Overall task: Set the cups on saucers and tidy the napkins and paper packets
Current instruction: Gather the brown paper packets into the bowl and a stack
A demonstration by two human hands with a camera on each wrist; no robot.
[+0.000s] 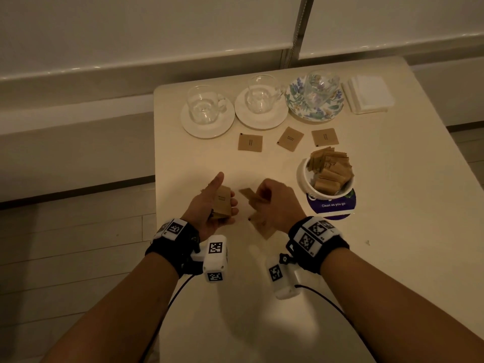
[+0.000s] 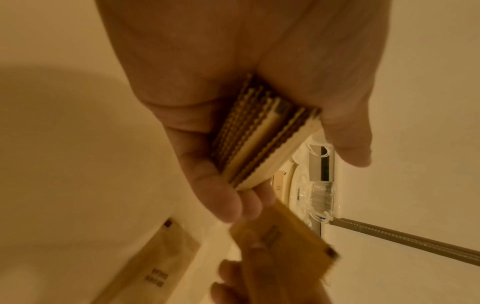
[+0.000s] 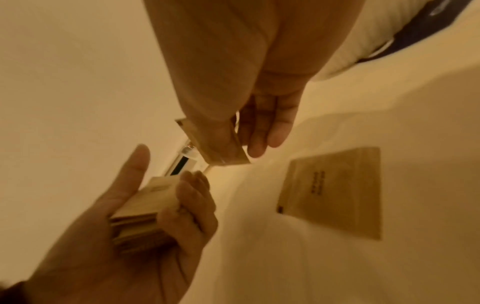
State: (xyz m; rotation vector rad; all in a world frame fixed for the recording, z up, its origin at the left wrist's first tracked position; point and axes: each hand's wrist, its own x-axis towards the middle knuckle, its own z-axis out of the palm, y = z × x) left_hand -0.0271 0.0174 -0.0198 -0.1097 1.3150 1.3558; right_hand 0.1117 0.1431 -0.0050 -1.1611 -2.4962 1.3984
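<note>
I've got the left hand curled round a stack of brown packets, thumb up and off the stack, near the table's front-left edge. Right hand pinches one loose packet betw thumb & fingers, just beside the stack but not touching it yet.

To do this step well, I reckon: bring the single packet in flat, same way round as the stack's top face, slide it on, then drop the left thumb to clamp. Edges in the left wrist view look a bit fanned, so I'd tap the stack square on the table before moving on, or it'll splay when it goes into the bowl at the right, already packed w/ packets.

Left to collect: one packet flat on the table under the right hand, and three packets in a row mid-table, in front of the saucers. Cups all sit on saucers along the far edge; napkins stacked at the far-right corner. Looks like only packets remain
</note>
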